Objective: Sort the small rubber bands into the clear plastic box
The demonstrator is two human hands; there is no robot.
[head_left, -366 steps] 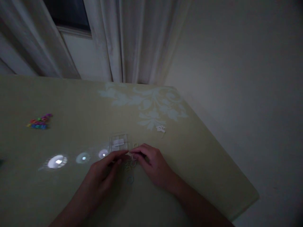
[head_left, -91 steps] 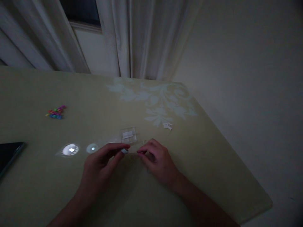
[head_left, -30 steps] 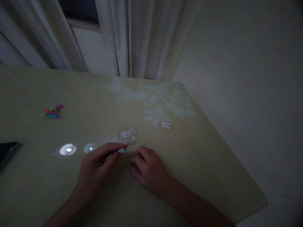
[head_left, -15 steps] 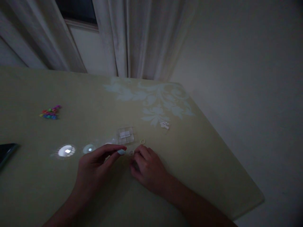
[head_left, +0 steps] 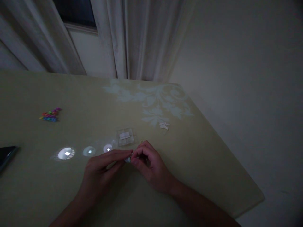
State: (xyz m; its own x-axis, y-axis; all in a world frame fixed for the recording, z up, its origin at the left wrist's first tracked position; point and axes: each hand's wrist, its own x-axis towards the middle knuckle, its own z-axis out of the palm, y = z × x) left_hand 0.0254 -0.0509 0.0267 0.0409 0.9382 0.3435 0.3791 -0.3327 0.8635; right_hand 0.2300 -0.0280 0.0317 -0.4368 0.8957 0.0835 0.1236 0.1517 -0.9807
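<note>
My left hand (head_left: pixel 100 167) is closed in a pinch on a small pale striped piece (head_left: pixel 127 160), whose far end is covered by fingers. Against that piece, my right hand (head_left: pixel 151 168) has its thumb and forefinger pressed together. Whatever is between those right fingertips is too small and dark to make out. A thin pale ring (head_left: pixel 142 142) lies on the table just behind the right knuckles, partly covered. Beyond both hands sits a clear, flat compartment box (head_left: pixel 125 136) with a white label.
Small white pieces (head_left: pixel 164 126) lie right of the box. A heap of colourful little pieces (head_left: pixel 50 115) is far left on the table (head_left: pixel 78 97). At the left edge is a dark flat device (head_left: pixel 7 155). Curtains (head_left: pixel 142 41) and a wall (head_left: pixel 236 78) stand behind.
My right hand has lifted slightly from the tabletop, meeting the pale striped piece. My left hand has shifted right with that piece. The nearer small ring between the hands no longer shows.
</note>
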